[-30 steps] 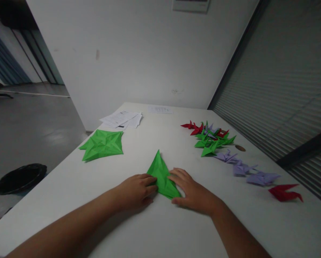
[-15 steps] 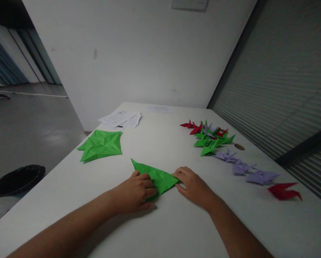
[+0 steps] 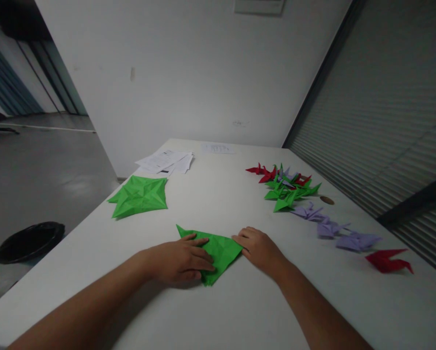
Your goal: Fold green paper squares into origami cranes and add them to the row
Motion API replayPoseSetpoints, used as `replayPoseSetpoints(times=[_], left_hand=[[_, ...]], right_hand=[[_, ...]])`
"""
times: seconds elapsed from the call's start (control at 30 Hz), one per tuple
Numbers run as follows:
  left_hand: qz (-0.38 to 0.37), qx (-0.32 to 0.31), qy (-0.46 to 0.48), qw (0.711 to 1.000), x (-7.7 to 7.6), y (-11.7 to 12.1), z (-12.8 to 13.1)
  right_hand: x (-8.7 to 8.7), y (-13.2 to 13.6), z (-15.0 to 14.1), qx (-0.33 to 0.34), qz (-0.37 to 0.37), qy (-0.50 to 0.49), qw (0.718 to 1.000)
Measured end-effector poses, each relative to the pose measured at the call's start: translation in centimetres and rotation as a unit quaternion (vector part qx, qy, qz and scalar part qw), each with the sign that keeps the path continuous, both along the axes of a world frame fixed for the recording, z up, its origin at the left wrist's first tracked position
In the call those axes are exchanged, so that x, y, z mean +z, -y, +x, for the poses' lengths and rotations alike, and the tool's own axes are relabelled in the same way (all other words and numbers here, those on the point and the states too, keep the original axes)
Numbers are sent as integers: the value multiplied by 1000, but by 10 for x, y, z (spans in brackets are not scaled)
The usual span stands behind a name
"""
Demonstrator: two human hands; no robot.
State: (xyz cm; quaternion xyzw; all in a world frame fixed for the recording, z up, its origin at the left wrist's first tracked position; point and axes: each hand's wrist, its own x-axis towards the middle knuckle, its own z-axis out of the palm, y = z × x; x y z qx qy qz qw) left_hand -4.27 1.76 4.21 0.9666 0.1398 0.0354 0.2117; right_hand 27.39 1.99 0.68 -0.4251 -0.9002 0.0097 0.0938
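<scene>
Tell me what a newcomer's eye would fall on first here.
Probably the bright green folded paper on the white table, with the left hand spread over its left side and the right hand at its right corner. Next, the cluster of red, green and purple folded birds toward the table's right side. Then the creased green sheets near its left edge.

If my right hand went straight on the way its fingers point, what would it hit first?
The green folded paper at its fingertips; beyond that, probably your left hand, though depth is unclear.
</scene>
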Motion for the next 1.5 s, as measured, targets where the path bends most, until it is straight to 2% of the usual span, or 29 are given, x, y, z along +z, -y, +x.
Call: replayPoseSetpoints(times=[0.13, 0.3, 0.57, 0.73, 1.07, 1.23, 1.37, 1.5], left_hand=[[-4, -7, 8, 1000, -1, -1, 0], [15, -7, -5, 1000, -2, -1, 0], [138, 137, -39, 980, -16, -6, -3], [160, 160, -52, 973, -19, -9, -6], [218, 243, -74, 942, -32, -17, -11], [210, 269, -49, 939, -27, -32, -24], [207, 316, -14, 926, -31, -51, -31], [188, 297, 25, 936, -38, -65, -30]], right_hand=[[2, -3, 1, -22, -1, 68, 997], [3, -3, 3, -28, 5, 88, 996], [-1, -2, 18, -16, -4, 48, 999], [-4, -2, 20, 12, -3, 28, 1000], [1, 1, 17, -56, -47, -42, 996], [5, 2, 15, -64, -66, -48, 995], [8, 2, 14, -70, -66, -52, 994], [11, 4, 14, -46, -58, -32, 997]])
